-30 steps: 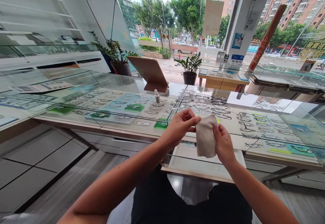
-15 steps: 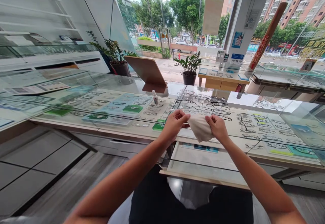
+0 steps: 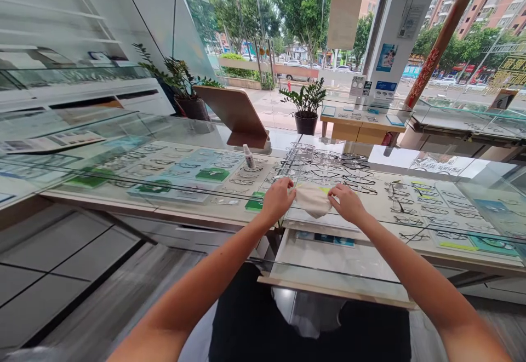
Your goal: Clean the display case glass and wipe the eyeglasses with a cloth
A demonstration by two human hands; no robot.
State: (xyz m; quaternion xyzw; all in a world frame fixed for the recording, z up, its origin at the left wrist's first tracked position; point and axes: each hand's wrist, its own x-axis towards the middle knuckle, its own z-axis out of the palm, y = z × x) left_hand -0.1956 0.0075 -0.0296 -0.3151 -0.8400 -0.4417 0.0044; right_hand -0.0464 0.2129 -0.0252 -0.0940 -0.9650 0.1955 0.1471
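A pale beige cloth (image 3: 313,200) is spread between my two hands, low over the glass display counter (image 3: 230,211). My left hand (image 3: 278,197) pinches its left edge, fingers bent. At the opposite edge, my right hand (image 3: 346,202) has its thumb and fingertips closed on the fabric. The lower part of the cloth sags. A small yellow-green patch shows by its upper right edge; I cannot tell what it is. Beyond my left hand stands a small white bottle (image 3: 249,157) on the glass.
Rows of eyeglasses (image 3: 324,171) lie under the glass. A tilted brown-backed board, possibly a mirror (image 3: 230,111), stands on the far side. Below my hands is a pulled-out drawer (image 3: 332,280). Potted plants (image 3: 306,124) line the window.
The cloth was bunched and hanging in a point; now it is lower and spread flatter. Both hands have shifted slightly, and the view has tilted down a little.
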